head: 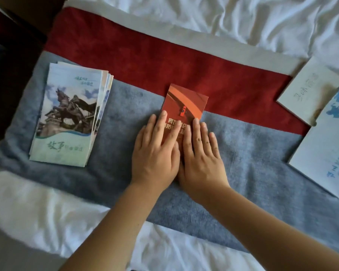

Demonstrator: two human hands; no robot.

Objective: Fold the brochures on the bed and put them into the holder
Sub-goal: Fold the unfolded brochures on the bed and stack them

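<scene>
Now | left hand (155, 153) flat, fingers straight, pressing red brochure (186, 100) | right hand (201, 153) likewise flat on it

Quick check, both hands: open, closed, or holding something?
Left hand: open, fingers straight, pressing flat on the red brochure.
Right hand: open, fingers straight, pressing flat on the same brochure.
</scene>
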